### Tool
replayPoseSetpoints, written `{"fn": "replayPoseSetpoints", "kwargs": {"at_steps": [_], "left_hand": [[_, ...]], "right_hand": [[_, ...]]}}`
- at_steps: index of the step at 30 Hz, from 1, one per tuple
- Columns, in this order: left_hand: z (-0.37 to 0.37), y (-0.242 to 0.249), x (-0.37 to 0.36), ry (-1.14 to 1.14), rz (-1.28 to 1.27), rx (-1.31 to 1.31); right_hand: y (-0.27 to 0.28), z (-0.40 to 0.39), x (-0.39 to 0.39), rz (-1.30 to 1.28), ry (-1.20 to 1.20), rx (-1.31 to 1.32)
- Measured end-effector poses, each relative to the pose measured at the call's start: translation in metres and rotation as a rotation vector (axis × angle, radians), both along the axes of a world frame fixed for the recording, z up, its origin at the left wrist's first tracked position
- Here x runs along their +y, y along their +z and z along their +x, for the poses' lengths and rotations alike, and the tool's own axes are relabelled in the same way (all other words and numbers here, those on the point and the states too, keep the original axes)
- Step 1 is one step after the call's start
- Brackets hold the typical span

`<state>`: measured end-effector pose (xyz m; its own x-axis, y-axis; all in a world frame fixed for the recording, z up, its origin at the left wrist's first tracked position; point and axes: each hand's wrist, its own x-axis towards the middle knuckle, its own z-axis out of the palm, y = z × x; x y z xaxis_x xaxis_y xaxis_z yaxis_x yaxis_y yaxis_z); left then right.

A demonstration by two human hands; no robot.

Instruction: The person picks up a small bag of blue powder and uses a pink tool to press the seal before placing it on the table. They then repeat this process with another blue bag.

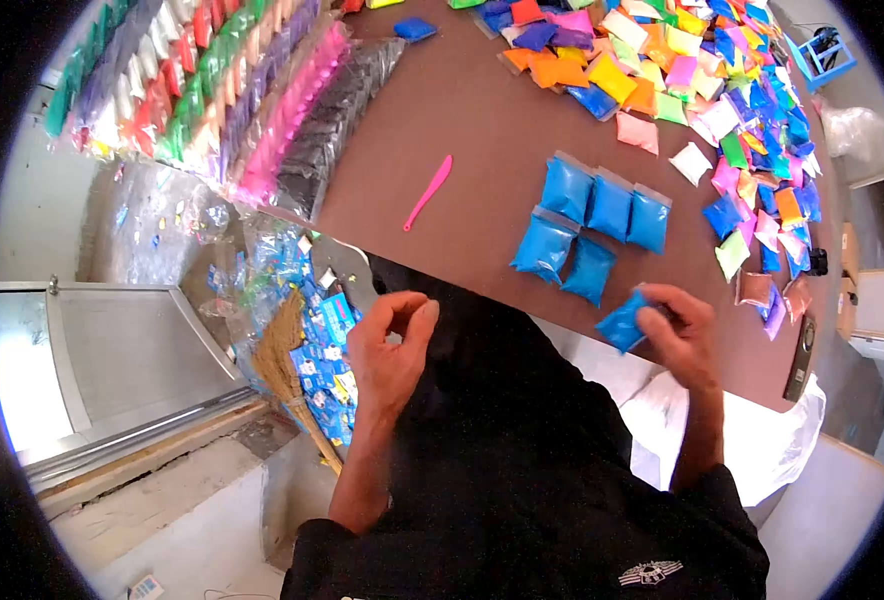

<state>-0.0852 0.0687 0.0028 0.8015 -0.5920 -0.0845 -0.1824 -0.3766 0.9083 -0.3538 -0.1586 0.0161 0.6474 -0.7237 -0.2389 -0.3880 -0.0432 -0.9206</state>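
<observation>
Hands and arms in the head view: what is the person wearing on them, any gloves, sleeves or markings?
Both hands are bare: no gloves, rings or watch show on the left hand or the right hand. The forearms are uncovered up to black sleeves pushed back near the elbows. The black garment carries a small white winged emblem.

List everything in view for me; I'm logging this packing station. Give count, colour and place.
blue packets: five, blue, grouped on the table
held packet: one, blue, at the table's near edge in the right hand
mixed packets: too many to count, many colours, heaped at the table's far right
pink tool: one, pink, flat on the table left of the group
table: one, brown
packet strips: several rows, many colours, left of the table
broom: one, straw, on the floor
left hand: empty, fingers curled
right hand: fingers gripping the held packet
</observation>
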Motion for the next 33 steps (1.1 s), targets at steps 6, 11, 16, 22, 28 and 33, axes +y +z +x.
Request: {"fn": "replayPoseSetpoints", "kwargs": {"at_steps": [6, 11, 16, 22, 28, 33], "left_hand": [[0.045, -0.002, -0.039, -0.081, 0.012, -0.578], [0.071, -0.008, -0.071, -0.116, 0.146, -0.762], [0.085, -0.004, -0.091, -0.245, 0.058, -0.823], [0.081, -0.001, -0.099, -0.244, 0.141, -0.745], [0.085, 0.003, -0.1, -0.326, 0.182, -0.845], [0.086, 0.004, -0.095, -0.349, 0.204, -0.823]], "right_hand": [[-0.003, -0.018, -0.026, -0.217, 0.018, 0.168], [0.004, -0.01, -0.025, -0.341, -0.095, 0.128], [-0.008, -0.022, -0.018, -0.596, -0.205, 0.116], [-0.023, -0.02, 0.007, -0.947, 0.07, 0.127], [-0.026, -0.022, 0.003, -0.924, 0.096, 0.13], [-0.026, -0.025, 0.009, -0.944, 0.053, 0.077]]}}
